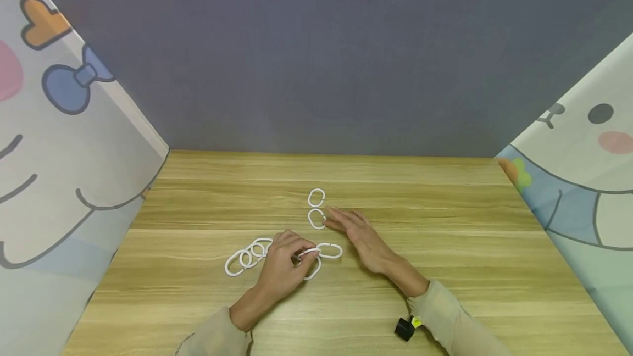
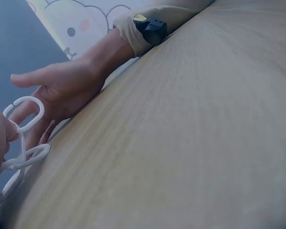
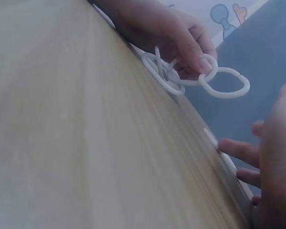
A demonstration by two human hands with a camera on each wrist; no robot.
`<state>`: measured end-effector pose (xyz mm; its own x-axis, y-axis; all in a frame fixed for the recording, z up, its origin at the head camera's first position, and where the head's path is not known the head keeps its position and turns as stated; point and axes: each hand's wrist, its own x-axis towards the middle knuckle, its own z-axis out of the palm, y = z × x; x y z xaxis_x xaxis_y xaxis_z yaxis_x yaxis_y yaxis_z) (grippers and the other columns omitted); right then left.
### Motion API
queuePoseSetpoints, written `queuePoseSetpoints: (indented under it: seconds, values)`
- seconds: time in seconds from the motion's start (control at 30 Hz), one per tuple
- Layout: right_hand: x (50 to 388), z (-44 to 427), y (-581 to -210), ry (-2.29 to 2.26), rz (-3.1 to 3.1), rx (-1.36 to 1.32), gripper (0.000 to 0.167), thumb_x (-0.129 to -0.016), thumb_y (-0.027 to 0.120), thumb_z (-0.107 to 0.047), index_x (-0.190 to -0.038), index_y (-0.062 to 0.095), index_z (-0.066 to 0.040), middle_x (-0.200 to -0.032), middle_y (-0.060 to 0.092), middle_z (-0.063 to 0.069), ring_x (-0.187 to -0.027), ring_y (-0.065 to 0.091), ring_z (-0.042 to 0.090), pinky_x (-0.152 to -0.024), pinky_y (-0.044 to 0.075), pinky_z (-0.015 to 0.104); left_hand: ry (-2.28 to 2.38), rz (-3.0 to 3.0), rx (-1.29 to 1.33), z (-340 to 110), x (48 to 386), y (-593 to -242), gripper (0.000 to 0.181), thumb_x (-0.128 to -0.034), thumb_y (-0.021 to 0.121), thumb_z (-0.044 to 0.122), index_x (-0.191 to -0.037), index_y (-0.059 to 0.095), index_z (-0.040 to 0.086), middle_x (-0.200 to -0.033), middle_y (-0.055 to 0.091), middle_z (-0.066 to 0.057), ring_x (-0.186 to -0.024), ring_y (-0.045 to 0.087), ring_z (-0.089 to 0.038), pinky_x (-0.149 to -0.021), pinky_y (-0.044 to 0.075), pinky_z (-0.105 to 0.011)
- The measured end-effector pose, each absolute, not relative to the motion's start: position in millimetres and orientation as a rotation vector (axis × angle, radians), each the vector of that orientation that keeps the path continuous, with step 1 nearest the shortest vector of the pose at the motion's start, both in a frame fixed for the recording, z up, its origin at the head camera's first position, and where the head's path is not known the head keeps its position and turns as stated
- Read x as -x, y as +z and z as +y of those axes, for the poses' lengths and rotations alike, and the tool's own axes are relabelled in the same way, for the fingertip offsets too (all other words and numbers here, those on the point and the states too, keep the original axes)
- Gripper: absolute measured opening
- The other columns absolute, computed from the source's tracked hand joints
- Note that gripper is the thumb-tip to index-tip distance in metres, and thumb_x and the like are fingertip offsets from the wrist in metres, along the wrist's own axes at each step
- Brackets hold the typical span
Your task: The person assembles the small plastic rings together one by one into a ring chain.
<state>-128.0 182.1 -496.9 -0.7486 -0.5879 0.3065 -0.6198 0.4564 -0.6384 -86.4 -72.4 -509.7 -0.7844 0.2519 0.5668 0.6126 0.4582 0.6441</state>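
Between thumb and fingers, my left hand (image 1: 284,262) pinches a white oval ring link with a gap in its side. Other white links hook onto it: one link (image 1: 340,251) sticks out to the right, and a linked chain (image 1: 227,266) trails to the left on the table. In the right wrist view the pinched link (image 3: 214,61) shows beside the thumb. My right hand (image 1: 365,242) has its fingers extended, their tips at the right edge of a loose white link (image 1: 309,218). Just beyond lies a second loose link (image 1: 309,198).
The wooden table (image 1: 445,196) meets a dark grey wall (image 1: 326,70) at the back. Cartoon-printed panels (image 1: 118,142) flank it on both sides. A small black device (image 1: 404,329) with a yellow tag is at the right sleeve.
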Motion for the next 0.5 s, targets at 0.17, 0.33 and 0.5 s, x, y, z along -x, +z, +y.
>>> queuePoseSetpoints:
  seconds: [0.17,0.33,0.5]
  values:
    - [132.4,186.5,-499.9,1.189,-2.569,-0.819,0.048,-0.123,0.035,-0.029,-0.143,0.072,-0.007,-0.138,0.077,0.006,-0.136,0.059,0.037,-0.116,0.037,0.068,-1.262,-2.313,0.728,-72.2,86.6,-510.2,0.007,-0.0906,0.089,0.009,-0.093,0.083,0.013,-0.087,0.078,0.007,-0.082,0.061,-0.005,-0.080,0.049,-0.031]
    - [136.9,189.7,-503.5,1.139,-2.534,-0.634,0.026,-0.102,0.081,-0.012,-0.127,0.079,-0.007,-0.108,0.080,0.000,-0.112,0.069,0.027,-0.096,0.057,0.050,-1.250,-2.310,0.724,-71.9,86.4,-509.8,0.007,-0.0903,0.089,0.010,-0.093,0.083,0.014,-0.087,0.078,0.007,-0.082,0.061,-0.006,-0.080,0.049,-0.032]
    - [139.0,190.9,-505.8,1.060,-2.512,-0.634,0.039,-0.081,0.101,-0.013,-0.115,0.082,-0.008,-0.092,0.075,-0.004,-0.096,0.068,0.020,-0.090,0.057,0.042,-1.246,-2.321,0.718,-71.9,85.8,-509.1,0.008,-0.0902,0.090,0.010,-0.093,0.083,0.014,-0.087,0.078,0.008,-0.082,0.061,-0.005,-0.080,0.049,-0.032]
